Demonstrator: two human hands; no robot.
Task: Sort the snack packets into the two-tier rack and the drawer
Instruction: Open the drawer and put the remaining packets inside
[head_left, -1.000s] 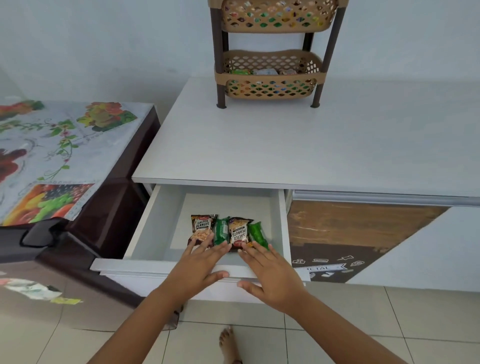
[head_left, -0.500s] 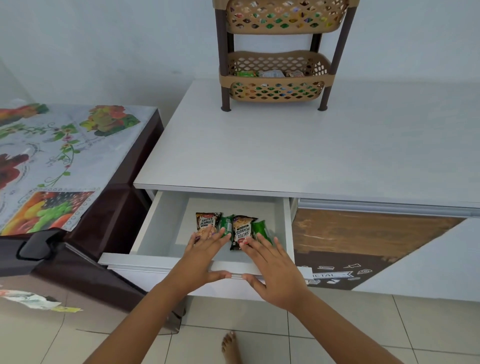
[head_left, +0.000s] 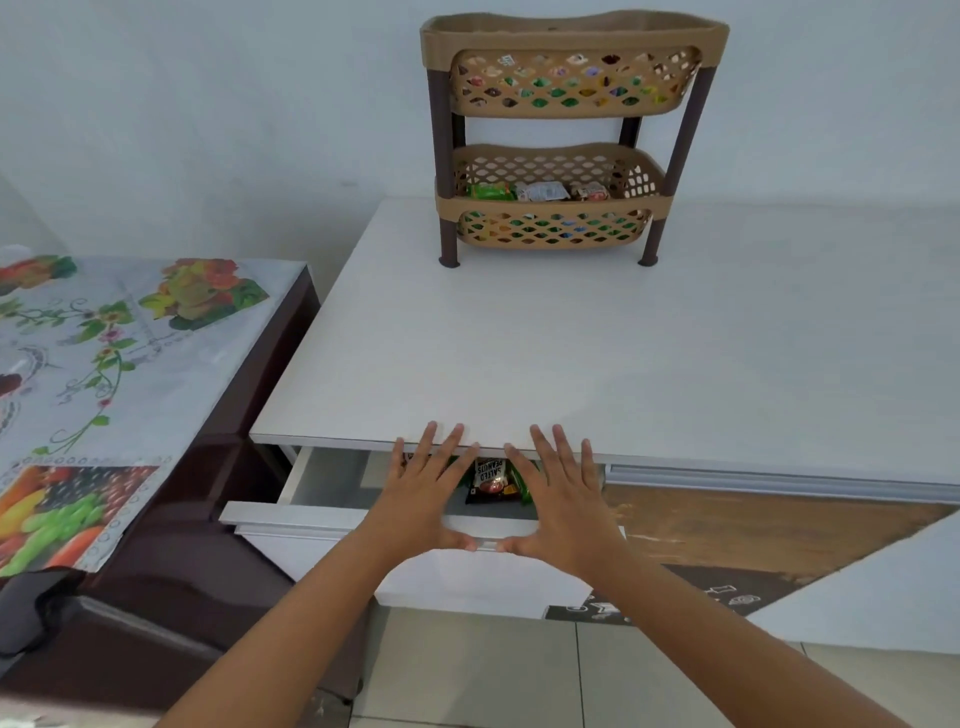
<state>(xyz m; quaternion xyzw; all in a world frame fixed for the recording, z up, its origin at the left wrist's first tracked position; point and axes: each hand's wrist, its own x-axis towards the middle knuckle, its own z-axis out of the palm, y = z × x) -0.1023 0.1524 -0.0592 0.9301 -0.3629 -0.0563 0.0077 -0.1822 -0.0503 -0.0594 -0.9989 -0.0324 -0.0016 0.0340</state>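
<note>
Both hands flat over the drawer front, fingers straight and spread, nothing gripped; left hand and right hand side by side, thumb tips close together at the front rim, can't tell if thumbs actually touch each other; fingertips reach up over the edge of the white desk top. Drawer only partly out from under the desk; inside, between the two hands, a salted peanuts packet lying flat, green packets just beside it, mostly hidden by the hands. Two-tier rack stands at the back of the desk top against the wall; lower basket holds a green packet, a white one and a brownish one; upper basket shows coloured packets only through the lattice, can't identify them. Left of the desk: dark table with fruit-print cloth. Tiled floor below.
</note>
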